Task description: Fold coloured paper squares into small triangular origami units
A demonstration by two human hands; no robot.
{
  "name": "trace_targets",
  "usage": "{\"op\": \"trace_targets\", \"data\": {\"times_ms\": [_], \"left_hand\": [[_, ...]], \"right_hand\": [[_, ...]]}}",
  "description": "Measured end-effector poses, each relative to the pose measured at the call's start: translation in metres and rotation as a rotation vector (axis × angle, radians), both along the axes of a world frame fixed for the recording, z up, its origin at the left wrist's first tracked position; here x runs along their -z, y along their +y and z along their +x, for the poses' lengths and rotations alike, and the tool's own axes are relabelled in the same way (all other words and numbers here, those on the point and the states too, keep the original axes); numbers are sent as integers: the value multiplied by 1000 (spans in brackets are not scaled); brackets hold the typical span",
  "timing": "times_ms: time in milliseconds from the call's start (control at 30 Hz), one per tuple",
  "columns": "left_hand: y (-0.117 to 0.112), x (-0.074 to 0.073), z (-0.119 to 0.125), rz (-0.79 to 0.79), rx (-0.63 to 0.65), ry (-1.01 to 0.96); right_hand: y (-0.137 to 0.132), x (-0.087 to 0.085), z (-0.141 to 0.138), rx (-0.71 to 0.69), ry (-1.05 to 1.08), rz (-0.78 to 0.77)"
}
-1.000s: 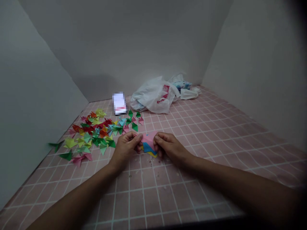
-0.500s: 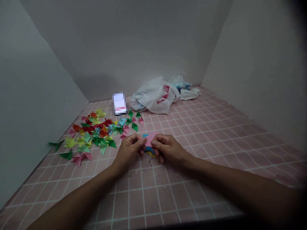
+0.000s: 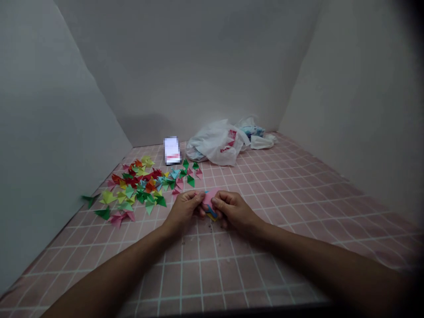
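Observation:
Between my two hands is a small pink sheet of paper (image 3: pixel 210 198), held above the table near the middle of the view. My left hand (image 3: pixel 188 207) pinches its left edge between thumb and fingers. On the other side, my right hand (image 3: pixel 230 206) grips the right edge in the same way. Beneath the pink paper, blue paper (image 3: pixel 210 210) and a bit of yellow paper (image 3: pixel 212 217) show; whether they lie on the table or are held, I cannot tell. The fingertips behind the sheet are partly hidden.
Many folded paper cranes (image 3: pixel 141 194) in several colours spread over the left of the pink checked tablecloth (image 3: pixel 261 274). A lit phone (image 3: pixel 172 150) leans upright behind them. Crumpled white plastic bags (image 3: pixel 215 143) lie by the back wall. Pale walls enclose the left, back and right.
The pink paper now looks bent and tilted, with less of it showing between my fingers. The whole view has shifted slightly, so everything sits a little lower and most things farther right.

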State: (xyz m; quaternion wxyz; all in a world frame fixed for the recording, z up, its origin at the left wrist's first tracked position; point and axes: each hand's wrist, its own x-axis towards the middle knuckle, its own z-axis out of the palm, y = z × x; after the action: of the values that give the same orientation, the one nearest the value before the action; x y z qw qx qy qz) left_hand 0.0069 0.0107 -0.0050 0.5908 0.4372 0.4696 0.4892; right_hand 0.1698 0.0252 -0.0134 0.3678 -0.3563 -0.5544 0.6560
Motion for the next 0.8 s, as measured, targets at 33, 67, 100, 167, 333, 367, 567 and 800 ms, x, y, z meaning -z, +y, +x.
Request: {"op": "trace_targets", "data": {"times_ms": [33, 67, 100, 167, 333, 367, 567, 800], "left_hand": [[1, 1, 0, 11, 1, 10], [1, 2, -1, 21, 0, 24], [2, 2, -1, 32, -4, 41], [3, 2, -3, 48, -13, 62], [5, 0, -6, 48, 6, 69], [5, -1, -7, 51, 14, 75], [3, -4, -6, 100, 72, 98], [-2, -6, -3, 78, 116, 17]], "right_hand": [[0, 1, 0, -4, 13, -3], [1, 1, 0, -12, 23, -4], [1, 1, 0, -22, 34, -5], [2, 1, 1, -57, 78, -12], [4, -2, 3, -129, 203, -38], [4, -2, 3, -133, 219, -44], [5, -2, 4, -159, 259, -59], [4, -2, 4, -186, 258, -89]]}}
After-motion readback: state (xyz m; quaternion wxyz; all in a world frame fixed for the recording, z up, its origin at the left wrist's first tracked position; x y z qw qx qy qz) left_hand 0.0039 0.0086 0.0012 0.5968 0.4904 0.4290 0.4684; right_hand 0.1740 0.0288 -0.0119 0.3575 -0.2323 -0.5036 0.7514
